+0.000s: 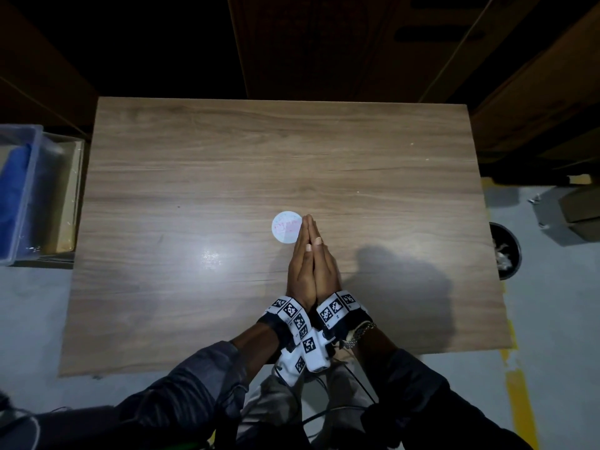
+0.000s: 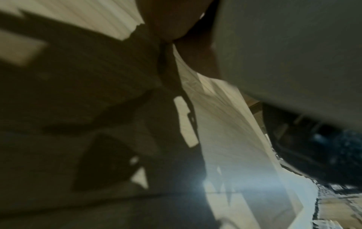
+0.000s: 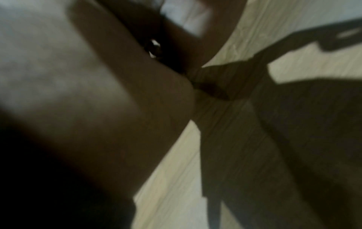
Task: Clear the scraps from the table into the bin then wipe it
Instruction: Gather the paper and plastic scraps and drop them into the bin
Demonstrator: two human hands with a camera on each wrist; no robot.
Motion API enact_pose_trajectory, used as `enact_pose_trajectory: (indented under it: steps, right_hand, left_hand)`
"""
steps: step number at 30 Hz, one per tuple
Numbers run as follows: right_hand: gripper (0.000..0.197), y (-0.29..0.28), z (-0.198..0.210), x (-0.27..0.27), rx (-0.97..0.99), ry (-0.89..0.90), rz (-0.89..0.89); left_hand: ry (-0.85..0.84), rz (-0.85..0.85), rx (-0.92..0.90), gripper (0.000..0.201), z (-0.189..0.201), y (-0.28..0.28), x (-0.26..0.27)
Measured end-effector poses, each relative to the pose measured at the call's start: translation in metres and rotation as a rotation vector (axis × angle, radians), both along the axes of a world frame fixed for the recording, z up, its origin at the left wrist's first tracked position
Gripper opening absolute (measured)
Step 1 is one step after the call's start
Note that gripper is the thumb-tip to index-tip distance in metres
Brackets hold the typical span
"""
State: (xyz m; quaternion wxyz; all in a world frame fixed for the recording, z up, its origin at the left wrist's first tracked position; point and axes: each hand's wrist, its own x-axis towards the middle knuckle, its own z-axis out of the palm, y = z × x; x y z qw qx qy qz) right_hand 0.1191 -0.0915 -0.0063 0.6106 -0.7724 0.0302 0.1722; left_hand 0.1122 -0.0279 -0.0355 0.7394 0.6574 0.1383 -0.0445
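Hands: the left hand [image 1: 300, 271] and right hand [image 1: 326, 271] are pressed flat together, palm to palm, fingers straight and pointing to the far side, holding nothing.
Worktop: the wooden worktop [image 1: 227, 164] fills the middle of the head view, with a glare patch left of the hands.
Disc: a white round disc [image 1: 285, 227] lies flat near the middle, its right edge hidden behind the fingertips; faint pink marks on it are too small to read.
Bin: a dark round bin [image 1: 505, 251] stands on the floor just off the worktop's right edge, partly cut off by it, with pale crumpled scraps [image 1: 502, 254] inside.
Crate: a clear crate [image 1: 19, 193] at the left holds something blue, perhaps a cloth.
Wrist views: both are blurred and dark, showing only skin, wood grain and shadow.
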Motion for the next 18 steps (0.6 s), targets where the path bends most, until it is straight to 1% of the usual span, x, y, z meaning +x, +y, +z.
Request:
enact_pose_trajectory:
  steps: [3, 6, 8, 11, 15, 18]
  right_hand:
    - [0.049, -0.004, -0.001, 0.002, -0.021, -0.004, 0.002]
    - [0.050, -0.011, 0.007, 0.005, 0.065, -0.001, -0.056]
    - [0.052, -0.019, 0.016, 0.006, 0.072, -0.042, -0.065]
    - [0.053, -0.035, 0.028, 0.007, 0.068, -0.064, -0.092]
    - [0.053, -0.063, 0.047, 0.007, 0.091, -0.028, -0.166]
    - [0.053, -0.084, 0.070, 0.001, 0.076, -0.054, -0.209]
  left_hand:
    - [0.005, 0.017, -0.066, 0.056, 0.008, -0.007, 0.000]
    - [0.003, 0.013, -0.048, 0.060, 0.015, -0.014, 0.002]
    - [-0.023, -0.001, -0.023, 0.058, 0.022, -0.022, 0.004]
    - [-0.061, -0.015, -0.018, 0.057, 0.040, -0.038, 0.006]
    - [-0.135, -0.044, -0.010, 0.053, 0.067, -0.066, 0.006]
    - [-0.181, -0.080, -0.025, 0.052, 0.086, -0.089, 0.003]
